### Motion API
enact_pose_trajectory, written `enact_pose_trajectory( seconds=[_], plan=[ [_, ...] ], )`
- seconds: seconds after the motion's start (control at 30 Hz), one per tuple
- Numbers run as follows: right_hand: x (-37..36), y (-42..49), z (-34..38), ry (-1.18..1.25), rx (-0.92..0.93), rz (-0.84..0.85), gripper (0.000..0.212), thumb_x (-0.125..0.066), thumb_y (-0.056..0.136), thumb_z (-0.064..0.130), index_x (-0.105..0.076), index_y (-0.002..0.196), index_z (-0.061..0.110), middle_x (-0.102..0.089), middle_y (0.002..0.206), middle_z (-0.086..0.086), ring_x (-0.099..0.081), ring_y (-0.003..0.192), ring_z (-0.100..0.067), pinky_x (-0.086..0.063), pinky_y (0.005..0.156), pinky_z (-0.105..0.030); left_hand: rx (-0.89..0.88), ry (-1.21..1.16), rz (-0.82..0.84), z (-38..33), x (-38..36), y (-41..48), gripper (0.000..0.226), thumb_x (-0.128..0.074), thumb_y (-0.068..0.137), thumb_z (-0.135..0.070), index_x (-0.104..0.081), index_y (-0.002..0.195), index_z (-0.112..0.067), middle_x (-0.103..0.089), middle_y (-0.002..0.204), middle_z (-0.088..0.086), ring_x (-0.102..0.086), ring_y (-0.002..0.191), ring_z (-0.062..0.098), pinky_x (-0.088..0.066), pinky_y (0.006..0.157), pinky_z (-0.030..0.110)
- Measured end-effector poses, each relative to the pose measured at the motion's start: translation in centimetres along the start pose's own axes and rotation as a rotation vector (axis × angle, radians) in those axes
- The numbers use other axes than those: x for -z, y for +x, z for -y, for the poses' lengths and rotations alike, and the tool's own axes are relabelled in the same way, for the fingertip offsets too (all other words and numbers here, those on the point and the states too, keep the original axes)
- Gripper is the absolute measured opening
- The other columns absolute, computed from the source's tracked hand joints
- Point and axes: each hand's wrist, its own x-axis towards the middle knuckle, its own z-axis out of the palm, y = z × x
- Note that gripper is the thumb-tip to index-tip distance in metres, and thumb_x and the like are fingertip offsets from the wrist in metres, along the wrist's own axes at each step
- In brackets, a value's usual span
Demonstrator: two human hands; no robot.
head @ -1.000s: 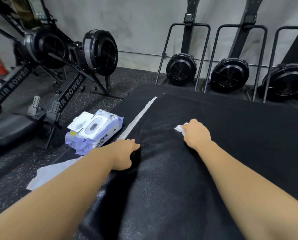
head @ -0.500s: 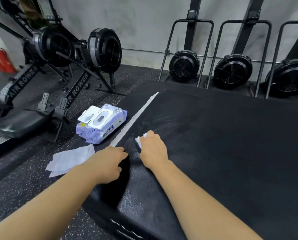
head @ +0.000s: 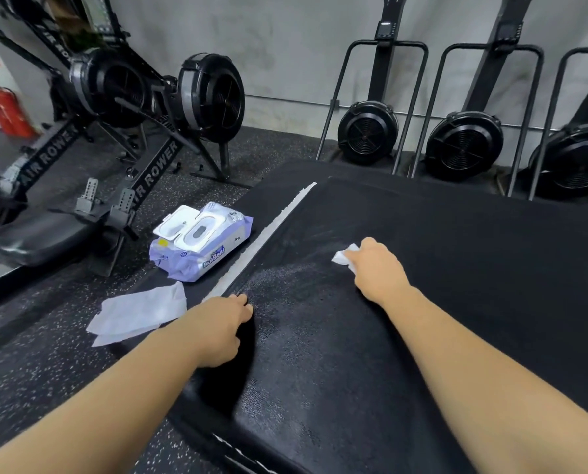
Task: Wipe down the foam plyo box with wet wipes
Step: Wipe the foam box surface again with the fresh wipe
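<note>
- While my right hand (head: 376, 271) clenches 1 crumpled white wet wipe (head: 344, 256) on the black foam plyo box (head: 456, 268) — set on speckled rubber floor (head: 63, 371) — its pebbled skin looks soft, grippy.
- Left hand (head: 217, 323) rests on the box's left edge; I cannot tell if it grips.
- Wipe: limp, light — keep it bunched.

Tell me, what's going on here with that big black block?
A person is cleaning a black foam box. Their right hand presses a bunched wet wipe against its top, while the left hand rests on the box's near left edge. On the floor beside it lie a pack of wipes with its lid open and a loose wipe spread flat.
</note>
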Motion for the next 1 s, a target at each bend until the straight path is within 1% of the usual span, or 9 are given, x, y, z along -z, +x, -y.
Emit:
enact_pose_trajectory(
  seconds=[0.07, 0.17, 0.23, 0.37, 0.5, 0.6, 0.7, 0.83, 1.0],
  plan=[
    [0.1, 0.0, 0.4, 0.010, -0.057, 0.006, 0.034, -0.047, 0.098, 0.014, -0.054, 0.131, 0.017, -0.036, 0.104, -0.006, -0.039, 0.091, -0.023, -0.035, 0.068, -0.033, 0.003, 0.007, -0.003, -0.2, -0.1, 0.0, 0.066, -0.047, 0.097, -0.012, -0.016, 0.154, -0.017, -0.003, 0.163, 0.000, -0.010, 0.148, 0.015, -0.012, 0.113, 0.021],
    [0.0, -0.9, 2.5, 0.067, -0.080, 0.014, 0.037, -0.047, 0.099, 0.015, -0.054, 0.135, 0.020, -0.044, 0.123, -0.009, -0.049, 0.105, -0.026, -0.035, 0.071, -0.030, 0.013, 0.009, 0.000, -0.4, -0.1, -0.1, 0.066, -0.047, 0.097, -0.011, -0.014, 0.155, -0.016, -0.001, 0.163, 0.001, -0.010, 0.149, 0.017, -0.011, 0.113, 0.021],
    [-0.2, -2.0, 4.5, 0.119, -0.023, 0.013, 0.038, -0.048, 0.097, 0.013, -0.057, 0.132, 0.025, -0.045, 0.124, -0.010, -0.050, 0.106, -0.028, -0.034, 0.071, -0.030, 0.015, 0.012, 0.006, -0.4, -0.1, -0.2, 0.066, -0.046, 0.097, -0.011, -0.013, 0.155, -0.016, -0.001, 0.163, 0.002, -0.010, 0.149, 0.017, -0.011, 0.114, 0.022],
    [-0.2, -4.3, 8.1, 0.181, 0.035, 0.016, 0.033, -0.051, 0.093, 0.009, -0.058, 0.125, 0.016, -0.045, 0.124, -0.012, -0.049, 0.106, -0.030, -0.032, 0.070, -0.031, 0.022, 0.010, 0.008, -0.5, 0.0, -0.4, 0.066, -0.045, 0.098, -0.010, -0.013, 0.155, -0.016, -0.001, 0.162, 0.002, -0.009, 0.149, 0.017, -0.011, 0.115, 0.023],
    [-0.3, -6.0, 10.9, 0.214, 0.126, 0.049, 0.040, -0.052, 0.092, 0.007, -0.055, 0.130, 0.019, -0.042, 0.131, -0.009, -0.046, 0.112, -0.029, -0.031, 0.073, -0.029, 0.028, 0.007, 0.008, -0.7, 0.2, -0.6, 0.065, -0.046, 0.098, -0.011, -0.014, 0.155, -0.015, -0.001, 0.162, 0.003, -0.009, 0.149, 0.018, -0.010, 0.114, 0.023],
    [-0.3, -6.3, 11.2, 0.189, 0.227, 0.065, 0.041, -0.052, 0.092, 0.007, -0.053, 0.131, 0.021, -0.042, 0.128, -0.008, -0.045, 0.110, -0.027, -0.031, 0.073, -0.030, 0.028, -0.014, 0.007, -0.6, 0.1, -0.6, 0.065, -0.046, 0.098, -0.011, -0.014, 0.155, -0.016, -0.002, 0.162, 0.002, -0.008, 0.149, 0.016, -0.010, 0.114, 0.022],
    [-0.2, -5.7, 9.8, 0.122, 0.267, 0.060, 0.033, -0.052, 0.093, 0.009, -0.054, 0.125, 0.018, -0.043, 0.116, -0.008, -0.045, 0.103, -0.027, -0.032, 0.070, -0.032, 0.024, -0.020, 0.005, -0.6, 0.1, -0.6, 0.065, -0.046, 0.098, -0.011, -0.014, 0.155, -0.016, -0.002, 0.162, 0.002, -0.007, 0.149, 0.017, -0.010, 0.116, 0.024],
    [0.0, -4.2, 6.8, 0.050, 0.185, 0.037, 0.022, -0.050, 0.096, 0.013, -0.053, 0.118, 0.011, -0.031, 0.098, -0.004, -0.036, 0.087, -0.022, -0.033, 0.068, -0.032, 0.017, -0.029, 0.003, -0.4, -0.2, -0.5, 0.065, -0.045, 0.098, -0.009, -0.012, 0.155, -0.015, -0.001, 0.162, 0.003, -0.005, 0.149, 0.017, -0.010, 0.118, 0.026],
    [0.4, -2.8, 3.4, -0.002, 0.014, 0.022, 0.024, -0.046, 0.099, 0.017, -0.056, 0.120, 0.010, -0.030, 0.096, -0.004, -0.036, 0.083, -0.022, -0.033, 0.067, -0.032, -0.008, -0.051, -0.009, 0.0, -0.4, -0.5, 0.065, -0.046, 0.098, -0.010, -0.013, 0.155, -0.015, -0.001, 0.162, 0.003, -0.004, 0.149, 0.016, -0.009, 0.117, 0.026]
  ],
)
